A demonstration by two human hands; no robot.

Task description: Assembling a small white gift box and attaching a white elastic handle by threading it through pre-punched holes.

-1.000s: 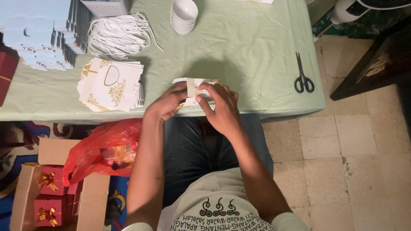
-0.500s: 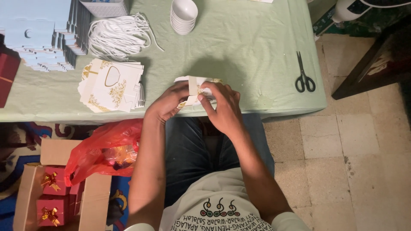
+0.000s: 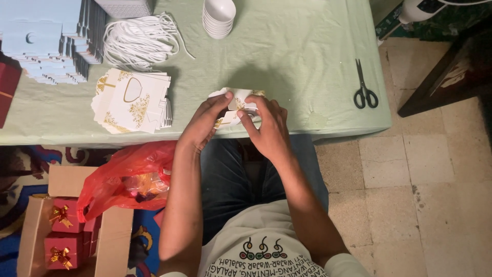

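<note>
A small white card box piece with gold print point(image 3: 237, 100) sits at the near edge of the green-covered table point(image 3: 287, 61). My left hand point(image 3: 202, 123) grips its left side, thumb on top. On its right side my right hand point(image 3: 266, 125) pinches a flap with fingers and thumb. The card is partly folded and mostly hidden by my fingers.
A stack of flat white and gold box blanks point(image 3: 132, 100) lies left of my hands. Behind it are a bundle of white cord point(image 3: 139, 41), stacked white bowls point(image 3: 219, 18) and pale blue card stacks point(image 3: 46, 41). Scissors point(image 3: 365, 87) lie right. A red plastic bag point(image 3: 128, 179) and carton of red boxes point(image 3: 64, 236) are on the floor.
My fingers have shifted slightly on the card piece, folding it a little more. Both hands stay at the same place on the table edge.
</note>
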